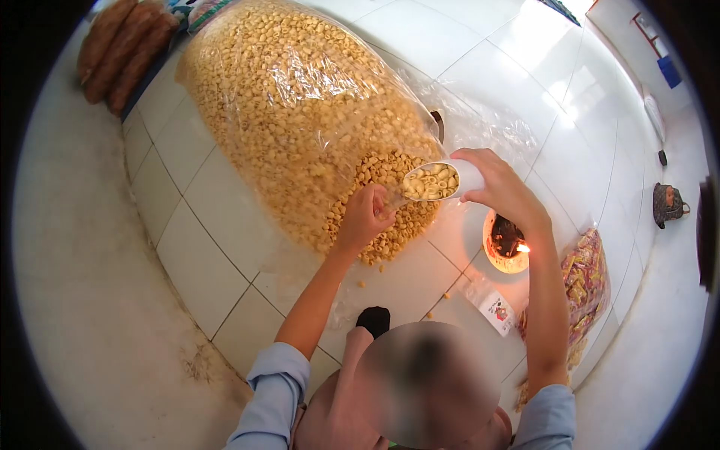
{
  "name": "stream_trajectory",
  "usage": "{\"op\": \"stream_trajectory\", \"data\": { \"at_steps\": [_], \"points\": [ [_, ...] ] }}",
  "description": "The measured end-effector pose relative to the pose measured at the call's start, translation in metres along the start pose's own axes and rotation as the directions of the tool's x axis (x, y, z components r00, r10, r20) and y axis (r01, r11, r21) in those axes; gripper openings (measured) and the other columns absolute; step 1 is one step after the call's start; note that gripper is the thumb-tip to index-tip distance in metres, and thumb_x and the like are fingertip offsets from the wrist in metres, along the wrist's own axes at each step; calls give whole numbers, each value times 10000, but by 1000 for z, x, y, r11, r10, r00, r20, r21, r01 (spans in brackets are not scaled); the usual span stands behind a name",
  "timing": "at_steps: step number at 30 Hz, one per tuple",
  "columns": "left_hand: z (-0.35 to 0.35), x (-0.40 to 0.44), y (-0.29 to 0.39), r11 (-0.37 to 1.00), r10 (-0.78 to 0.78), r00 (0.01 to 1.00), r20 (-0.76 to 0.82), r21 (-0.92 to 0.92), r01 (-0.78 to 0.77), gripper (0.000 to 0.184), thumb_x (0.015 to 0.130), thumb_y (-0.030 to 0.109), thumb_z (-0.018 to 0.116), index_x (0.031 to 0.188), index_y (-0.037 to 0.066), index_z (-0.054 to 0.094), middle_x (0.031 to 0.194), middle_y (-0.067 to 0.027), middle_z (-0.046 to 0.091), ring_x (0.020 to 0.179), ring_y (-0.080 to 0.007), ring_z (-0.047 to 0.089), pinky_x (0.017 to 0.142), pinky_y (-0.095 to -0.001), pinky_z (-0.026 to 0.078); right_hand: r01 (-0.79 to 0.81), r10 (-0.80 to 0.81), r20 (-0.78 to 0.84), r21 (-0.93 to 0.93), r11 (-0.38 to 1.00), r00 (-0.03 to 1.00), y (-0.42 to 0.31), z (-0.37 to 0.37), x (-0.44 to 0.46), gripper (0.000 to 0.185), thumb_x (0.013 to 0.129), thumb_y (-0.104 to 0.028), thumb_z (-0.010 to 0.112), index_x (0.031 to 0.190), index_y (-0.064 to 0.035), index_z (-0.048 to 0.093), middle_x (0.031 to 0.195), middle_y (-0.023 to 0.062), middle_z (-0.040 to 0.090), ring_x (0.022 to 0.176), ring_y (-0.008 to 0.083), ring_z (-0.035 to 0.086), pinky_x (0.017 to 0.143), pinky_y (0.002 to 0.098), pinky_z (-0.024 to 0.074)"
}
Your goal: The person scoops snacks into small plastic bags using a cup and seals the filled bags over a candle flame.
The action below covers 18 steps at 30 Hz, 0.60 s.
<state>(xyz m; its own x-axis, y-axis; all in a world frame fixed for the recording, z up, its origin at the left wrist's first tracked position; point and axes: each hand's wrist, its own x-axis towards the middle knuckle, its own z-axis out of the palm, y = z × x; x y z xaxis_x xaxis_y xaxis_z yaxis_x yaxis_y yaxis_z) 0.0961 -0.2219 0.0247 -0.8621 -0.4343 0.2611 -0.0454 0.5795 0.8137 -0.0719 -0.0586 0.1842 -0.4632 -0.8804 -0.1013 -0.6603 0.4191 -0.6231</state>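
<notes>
A large clear plastic bag (300,112) full of yellow, shell-like snack pieces lies on the tiled floor, with its open end towards me. My right hand (499,187) is wrapped round a white scoop (470,180) filled with the snack pieces (431,182), tilted with its mouth to the left. Close to the scoop's mouth, my left hand (367,217) pinches a small clear plastic bag (395,199). Loose pieces (397,232) lie below both hands at the big bag's opening.
A small flame burns at a round dish (508,262) beside my right forearm. Nearby lie a white printed packet (496,310) and a bag of colourful packets (586,274). Brown filled bags (127,52) stand at upper left. A dark-socked foot (373,321) shows below.
</notes>
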Motion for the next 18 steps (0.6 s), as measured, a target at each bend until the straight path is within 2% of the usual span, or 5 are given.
{"op": "stream_trajectory", "data": {
  "at_steps": [4, 10, 12, 15, 18],
  "points": [
    [4, 0, -2, 996, -40, 999, 20, -74, 41, 360, 666, 103, 681, 956, 46, 475, 718, -44, 466, 586, -122, 479, 507, -247, 444, 152, -156, -17, -132, 980, 988, -9, 7, 3, 539, 594, 21, 654, 1099, -80, 495, 1121, 84, 496, 1063, 259, 444, 892, 328, 390],
    [3, 0, 1, 998, -62, 996, 68, -24, 64, 378, 646, 71, 676, 964, 47, 473, 748, -58, 475, 709, -158, 506, 571, -267, 464, 152, -154, 8, -201, 968, 988, -26, 8, 4, 530, 593, 29, 651, 1089, -68, 489, 1131, 67, 492, 1088, 245, 432, 902, 332, 396],
    [4, 0, 1, 992, 73, 997, -25, 101, -70, 405, 659, 97, 672, 1004, 47, 465, 819, -78, 471, 736, -179, 497, 585, -275, 465, 157, -169, -25, -257, 954, 985, -29, 6, 3, 498, 611, 20, 648, 1075, -71, 490, 1107, 48, 501, 1080, 224, 437, 878, 325, 419],
    [3, -2, 1, 996, -53, 998, 20, -68, 54, 432, 672, 132, 672, 1034, 44, 453, 884, -97, 455, 757, -196, 477, 606, -291, 462, 173, -207, -73, -326, 929, 976, -29, 5, 4, 469, 630, 9, 646, 1064, -74, 487, 1089, 30, 507, 1077, 202, 440, 851, 318, 446],
    [2, -2, -3, 999, -44, 999, 23, 18, 44, 431, 685, 176, 674, 1027, 46, 446, 937, -92, 464, 777, -169, 467, 630, -271, 455, 180, -220, -84, -339, 923, 972, -33, 0, 4, 475, 631, 8, 645, 1070, -74, 484, 1101, 34, 502, 1086, 202, 435, 850, 318, 449]
  ]
}}
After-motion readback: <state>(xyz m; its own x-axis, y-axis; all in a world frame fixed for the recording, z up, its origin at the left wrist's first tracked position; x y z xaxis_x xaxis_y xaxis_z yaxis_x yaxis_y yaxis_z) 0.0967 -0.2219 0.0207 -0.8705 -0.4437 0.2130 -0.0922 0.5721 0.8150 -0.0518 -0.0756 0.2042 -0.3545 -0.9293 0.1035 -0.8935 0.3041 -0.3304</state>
